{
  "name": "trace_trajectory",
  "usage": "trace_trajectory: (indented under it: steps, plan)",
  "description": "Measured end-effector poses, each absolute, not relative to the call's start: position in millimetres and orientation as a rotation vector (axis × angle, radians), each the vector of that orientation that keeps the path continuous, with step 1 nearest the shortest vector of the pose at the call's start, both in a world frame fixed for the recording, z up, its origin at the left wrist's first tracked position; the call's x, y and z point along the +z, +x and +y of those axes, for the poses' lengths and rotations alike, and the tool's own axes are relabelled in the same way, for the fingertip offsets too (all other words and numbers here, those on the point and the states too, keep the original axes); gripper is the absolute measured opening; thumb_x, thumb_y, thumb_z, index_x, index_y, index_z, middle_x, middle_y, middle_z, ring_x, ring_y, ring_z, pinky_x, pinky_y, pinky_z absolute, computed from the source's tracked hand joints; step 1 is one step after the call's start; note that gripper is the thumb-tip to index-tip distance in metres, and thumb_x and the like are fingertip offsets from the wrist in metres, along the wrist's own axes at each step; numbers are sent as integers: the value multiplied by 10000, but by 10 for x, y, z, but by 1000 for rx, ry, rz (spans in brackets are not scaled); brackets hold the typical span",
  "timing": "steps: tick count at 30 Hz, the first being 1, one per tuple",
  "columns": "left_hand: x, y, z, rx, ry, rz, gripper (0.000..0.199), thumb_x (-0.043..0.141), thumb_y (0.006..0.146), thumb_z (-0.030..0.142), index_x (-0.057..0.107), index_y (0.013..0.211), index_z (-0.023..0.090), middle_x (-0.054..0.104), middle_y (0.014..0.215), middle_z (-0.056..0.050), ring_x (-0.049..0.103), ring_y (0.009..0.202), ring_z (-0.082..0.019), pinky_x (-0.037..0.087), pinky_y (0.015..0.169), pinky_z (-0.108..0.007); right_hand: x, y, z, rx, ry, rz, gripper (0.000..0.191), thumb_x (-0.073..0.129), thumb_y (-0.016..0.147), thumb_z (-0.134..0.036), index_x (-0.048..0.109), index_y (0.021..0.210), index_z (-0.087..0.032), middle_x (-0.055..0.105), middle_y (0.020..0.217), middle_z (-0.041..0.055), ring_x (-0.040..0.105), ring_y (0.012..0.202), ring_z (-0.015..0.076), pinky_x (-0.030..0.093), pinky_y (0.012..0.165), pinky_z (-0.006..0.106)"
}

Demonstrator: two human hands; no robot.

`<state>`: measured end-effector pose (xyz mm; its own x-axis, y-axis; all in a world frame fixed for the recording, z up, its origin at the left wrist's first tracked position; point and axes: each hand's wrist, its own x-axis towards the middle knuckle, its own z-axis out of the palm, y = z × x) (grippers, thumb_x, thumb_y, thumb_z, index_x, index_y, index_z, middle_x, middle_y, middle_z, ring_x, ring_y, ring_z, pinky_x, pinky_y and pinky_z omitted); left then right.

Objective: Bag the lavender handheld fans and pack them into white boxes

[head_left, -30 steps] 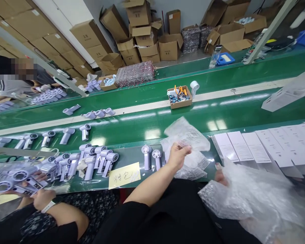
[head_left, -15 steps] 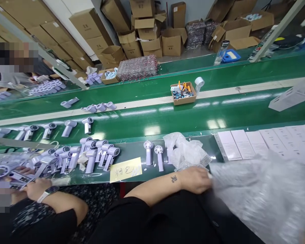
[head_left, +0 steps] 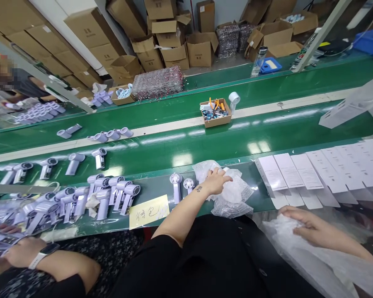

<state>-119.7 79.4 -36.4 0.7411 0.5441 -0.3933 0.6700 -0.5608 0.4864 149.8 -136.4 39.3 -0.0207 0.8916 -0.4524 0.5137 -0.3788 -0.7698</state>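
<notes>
Far left, I've got a co-worker's hand with a watch at the wrist, down among pale purple fans, and next along comes a crowded cluster of fans on the green bench. Moving right, there's a yellow sign with handwriting on it, then two fans standing apart from the cluster, one whole to my eye, the other partly behind the forearm. Now the left hand: it's open, fingers loosely spread and thumb out, resting on the bubble-wrap pile, which sits crumpled near the bench's front edge. Beyond it, across the bench, I spot a small carton of parts. Right again, white boxes line up in a row. In front of them, the right hand is closed on a bunch of translucent wrap, thumb below, fingers above, just off the bench edge.
</notes>
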Motion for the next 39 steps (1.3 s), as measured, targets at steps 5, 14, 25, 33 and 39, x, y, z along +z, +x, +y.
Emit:
trace_trajectory:
  steps: [5, 14, 25, 33, 39]
  plan:
    - [-428, -1201, 811, -267, 2371, 731, 202, 571, 720, 37, 656, 723, 219, 577, 1186, -46, 207, 1344, -325, -12, 1061, -578, 438, 1266, -1200, 1694, -1567, -1576, 313, 574, 743, -234, 672, 1037, -274, 504, 1344, 70, 491, 1210, 295, 482, 904, 416]
    - [287, -1094, 756, 182, 2101, 467, 163, 476, 807, 190, 597, 917, 192, 605, 804, -8, 537, 727, -134, 425, 737, -242, 500, 869, -802, 1152, -1549, -1766, 177, 562, 782, -252, 663, 928, -248, -56, 1565, -65, 82, 1418, 302, 208, 1105, 465]
    - [-22, -1011, 282, 115, 1845, 503, 185, 635, 741, 204, 643, 924, 231, 656, 876, -9, 603, 814, -167, 445, 781, -255, 550, 1796, -978, 845, -1781, -975, 364, 658, 645, -462, 626, 964, -289, 665, 1047, 101, 586, 1048, 348, 482, 838, 391]
    - [-533, -1008, 291, -87, 1702, 1157, 331, 751, 478, 81, 435, 496, 181, 604, 686, -64, 597, 943, -327, 414, 891, -445, 996, 1980, -1240, 1075, -1777, -1369, 284, 639, 724, -431, 644, 1008, -441, 498, 1344, -3, 406, 1280, 337, 387, 1012, 400]
    - [-293, -1022, 497, 167, 1281, 1049, 150, 656, 647, 197, 530, 725, 177, 561, 645, 36, 574, 646, -137, 481, 673, -282, 616, 1790, -1352, 1516, -1964, -1332, 374, 692, 647, -345, 687, 1020, -323, 633, 1189, 92, 558, 1118, 364, 475, 898, 468]
